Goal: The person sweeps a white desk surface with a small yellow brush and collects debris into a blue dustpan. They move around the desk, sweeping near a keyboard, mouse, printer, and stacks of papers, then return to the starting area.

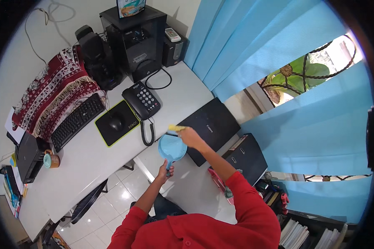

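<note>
My left hand (165, 171) grips the handle of a light blue plastic dustpan (172, 147), its pan pointing away from me near the desk edge. In my right hand (190, 137) is a small hand brush (175, 128) with yellow bristles, partly blurred and partly hidden by my fingers. The brush is just above the far lip of the dustpan; whether the two touch I cannot tell. Beside both hands lies a flat black Canon scanner (210, 126) on the white side table. A black corded telephone (141, 99) sits beyond them on the white desk.
On the desk (90, 168) are a mouse pad (118, 124), a keyboard (78, 121), a mug (51, 159), a printer (31, 157) and a computer tower (135, 43). A black box file (247, 157) stands right of my right arm. Blue curtains (305, 137) hang alongside.
</note>
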Available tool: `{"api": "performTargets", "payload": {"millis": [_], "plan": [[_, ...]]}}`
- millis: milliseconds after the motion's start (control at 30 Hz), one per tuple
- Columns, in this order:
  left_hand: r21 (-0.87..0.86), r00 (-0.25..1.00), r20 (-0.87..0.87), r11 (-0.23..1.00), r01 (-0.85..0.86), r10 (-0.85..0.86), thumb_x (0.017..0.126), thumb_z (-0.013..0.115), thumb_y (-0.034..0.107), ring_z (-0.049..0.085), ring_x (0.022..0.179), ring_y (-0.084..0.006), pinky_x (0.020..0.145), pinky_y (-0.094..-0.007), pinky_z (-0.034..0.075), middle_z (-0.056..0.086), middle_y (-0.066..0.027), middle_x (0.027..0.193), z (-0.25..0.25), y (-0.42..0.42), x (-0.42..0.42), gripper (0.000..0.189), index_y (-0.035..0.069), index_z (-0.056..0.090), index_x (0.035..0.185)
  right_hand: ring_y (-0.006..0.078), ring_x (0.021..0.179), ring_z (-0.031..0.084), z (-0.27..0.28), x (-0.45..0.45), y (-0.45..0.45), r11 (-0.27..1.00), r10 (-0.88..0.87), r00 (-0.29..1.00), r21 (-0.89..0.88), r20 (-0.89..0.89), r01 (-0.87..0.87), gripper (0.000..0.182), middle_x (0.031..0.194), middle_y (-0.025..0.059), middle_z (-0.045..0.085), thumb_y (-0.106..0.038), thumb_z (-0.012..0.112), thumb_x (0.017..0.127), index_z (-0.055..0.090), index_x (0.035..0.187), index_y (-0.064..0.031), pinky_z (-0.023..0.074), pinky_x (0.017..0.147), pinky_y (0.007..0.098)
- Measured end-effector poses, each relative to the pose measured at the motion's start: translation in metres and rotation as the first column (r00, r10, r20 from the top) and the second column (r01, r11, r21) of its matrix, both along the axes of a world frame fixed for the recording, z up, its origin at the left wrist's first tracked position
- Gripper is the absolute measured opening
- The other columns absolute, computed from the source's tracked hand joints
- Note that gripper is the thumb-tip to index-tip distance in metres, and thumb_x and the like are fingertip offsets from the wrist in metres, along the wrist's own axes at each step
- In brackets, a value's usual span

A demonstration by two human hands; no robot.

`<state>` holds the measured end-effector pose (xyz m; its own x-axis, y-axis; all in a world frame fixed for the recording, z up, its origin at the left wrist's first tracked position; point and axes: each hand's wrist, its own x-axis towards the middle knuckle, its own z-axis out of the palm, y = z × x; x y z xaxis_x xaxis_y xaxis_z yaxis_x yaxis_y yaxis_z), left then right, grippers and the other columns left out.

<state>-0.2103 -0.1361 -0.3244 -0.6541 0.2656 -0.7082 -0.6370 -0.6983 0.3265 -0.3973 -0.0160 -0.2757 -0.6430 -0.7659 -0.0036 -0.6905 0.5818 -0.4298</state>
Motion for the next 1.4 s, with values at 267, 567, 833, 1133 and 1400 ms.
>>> {"api": "performTargets", "payload": {"millis": [267, 567, 833, 1133, 1400], "plan": [[-0.121, 1.0, -0.008, 0.993, 0.015, -0.017, 0.079, 0.033, 0.052, 0.031, 0.044, -0.0042, 0.041, -0.0178, 0.026, 0.035, 0.0042, 0.056, -0.002, -0.011, 0.002, 0.048, 0.01, 0.046, 0.099, 0.0311, 0.067, 0.055, 0.054, 0.004, 0.0, 0.997, -0.075, 0.997, -0.006, 0.014, 0.075, 0.02, 0.076, 0.0154, 0.057, -0.01, 0.049, 0.069, 0.058, 0.087, -0.0037, 0.0446, 0.062, 0.0374], [-0.095, 0.999, -0.002, 0.994, 0.047, -0.048, 0.08, 0.034, 0.049, 0.031, 0.043, -0.0053, 0.038, -0.0186, 0.026, 0.036, 0.0025, 0.055, -0.006, -0.03, 0.011, 0.041, 0.01, 0.044, 0.086, 0.0295, 0.067, 0.057, 0.039, 0.058, -0.024, 0.989, 0.12, 0.988, -0.104, 0.097, -0.11, 0.014, 0.072, 0.0157, 0.057, -0.01, 0.05, 0.069, 0.059, 0.078, -0.0026, 0.0451, 0.06, 0.0366], [-0.331, 0.979, 0.059, 0.921, 0.205, -0.197, 0.078, 0.038, 0.052, 0.036, 0.043, -0.0059, 0.038, -0.0189, 0.03, 0.041, 0.0008, 0.055, -0.003, -0.054, 0.036, 0.044, 0.009, 0.045, 0.082, 0.0331, 0.07, 0.055, 0.056, -0.081, 0.084, 0.826, -0.563, 0.812, -0.082, -0.151, 0.558, 0.016, 0.073, 0.0187, 0.056, -0.009, 0.048, 0.07, 0.057, 0.083, -0.0043, 0.045, 0.061, 0.0396], [-0.355, 0.957, 0.096, 0.889, 0.29, -0.274, 0.075, 0.042, 0.052, 0.041, 0.043, -0.0085, 0.038, -0.0204, 0.033, 0.045, -0.0006, 0.056, -0.016, -0.043, 0.022, 0.044, 0.009, 0.044, 0.081, 0.0297, 0.062, 0.056, 0.006, -0.03, 0.071, 0.824, -0.494, 0.828, 0.162, -0.266, 0.543, 0.018, 0.064, 0.0141, 0.056, -0.018, 0.047, 0.072, 0.057, 0.065, -0.0039, 0.0451, 0.055, 0.0386], [-0.345, 0.92, 0.127, 0.853, 0.392, -0.372, 0.076, 0.044, 0.051, 0.038, 0.041, -0.008, 0.035, -0.0201, 0.03, 0.043, -0.0012, 0.055, -0.026, -0.036, 0.021, 0.044, 0.009, 0.046, 0.088, 0.0304, 0.061, 0.056, 0.04, 0.074, 0.035, 0.986, -0.166, 0.985, -0.021, 0.049, 0.167, 0.013, 0.064, 0.0163, 0.056, -0.013, 0.05, 0.068, 0.058, 0.075, -0.0053, 0.0453, 0.056, 0.039]]}}
